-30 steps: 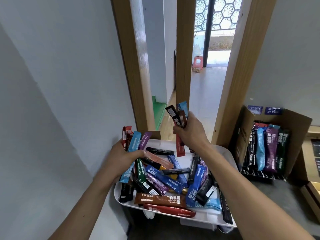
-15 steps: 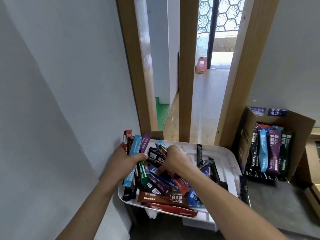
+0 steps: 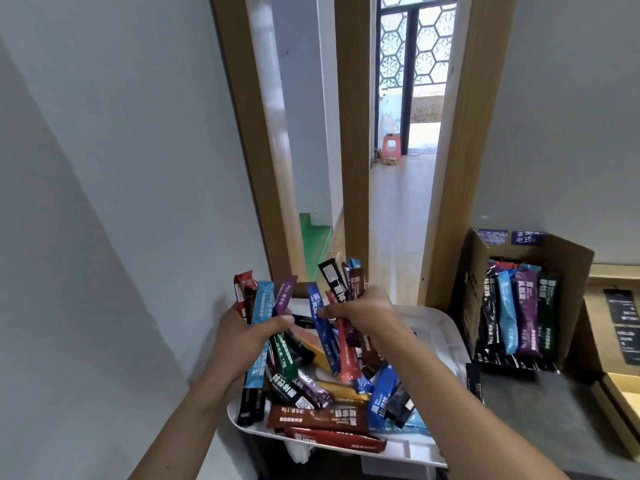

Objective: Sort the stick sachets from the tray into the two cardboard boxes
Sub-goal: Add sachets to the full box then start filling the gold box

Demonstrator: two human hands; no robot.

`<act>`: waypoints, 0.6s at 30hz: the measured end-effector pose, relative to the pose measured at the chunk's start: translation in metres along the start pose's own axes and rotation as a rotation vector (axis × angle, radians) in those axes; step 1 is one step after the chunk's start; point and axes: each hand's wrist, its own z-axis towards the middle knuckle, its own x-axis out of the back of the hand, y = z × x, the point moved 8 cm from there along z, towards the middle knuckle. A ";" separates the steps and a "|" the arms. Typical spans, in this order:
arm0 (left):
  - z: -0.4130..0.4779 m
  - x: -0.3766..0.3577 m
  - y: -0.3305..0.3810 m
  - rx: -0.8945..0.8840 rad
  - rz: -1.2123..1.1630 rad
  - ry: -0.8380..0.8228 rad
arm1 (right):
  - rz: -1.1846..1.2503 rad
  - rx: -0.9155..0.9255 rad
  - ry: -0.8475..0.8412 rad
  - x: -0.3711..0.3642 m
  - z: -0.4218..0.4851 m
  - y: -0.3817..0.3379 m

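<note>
Head view: since half a second ago the right hand (image 3: 360,311) has risen from the pile, fingers clenched on a fan of sachets (image 3: 337,289) at frame centre. Left hand (image 3: 242,336) still grips its own bunch (image 3: 261,306), fingers curled around it. Loose sachets (image 3: 318,415) fill the white tray (image 3: 446,344) below. A cardboard box (image 3: 568,258) at right holds upright sticks; a second box (image 3: 620,403) sits at the right edge.

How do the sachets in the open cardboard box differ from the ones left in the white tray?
The sachets in the cardboard box stand upright, side by side, in a neat row; those in the white tray lie flat, jumbled and crossing one another at many angles. The cardboard box sits untouched at the right; both hands, left hand and right hand, hold bunches above the white tray. Both groups are slim stick packs in mixed colours.
</note>
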 end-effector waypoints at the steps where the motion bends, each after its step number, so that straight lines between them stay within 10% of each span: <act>1: -0.002 -0.007 0.007 -0.012 -0.022 -0.014 | 0.078 0.016 0.002 0.006 -0.008 -0.004; 18: -0.012 -0.175 0.061 -0.118 -0.039 -0.295 | 0.453 0.254 0.178 0.139 -0.076 0.025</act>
